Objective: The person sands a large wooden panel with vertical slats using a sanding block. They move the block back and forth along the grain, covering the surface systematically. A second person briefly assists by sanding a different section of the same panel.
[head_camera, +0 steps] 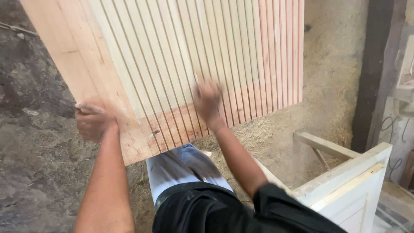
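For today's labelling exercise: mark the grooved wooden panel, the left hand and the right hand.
grooved wooden panel (172, 56), head view, on its grooved face.
left hand (92, 123), head view, on the back of the hand.
right hand (208, 101), head view, on the knuckles.

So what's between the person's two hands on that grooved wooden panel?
In the head view, only the panel's own lower edge: smooth border wood and the ends of its grooves. Left hand grips the edge; right hand is blurred against the face.

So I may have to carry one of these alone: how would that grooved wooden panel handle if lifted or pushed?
The grooved wooden panel looks stiff: it stands flat without sagging. It is probably awkward rather than heavy, being far wider than the left hand steadying its edge. Propped on end, it could tip once that hand and the right hand let go.
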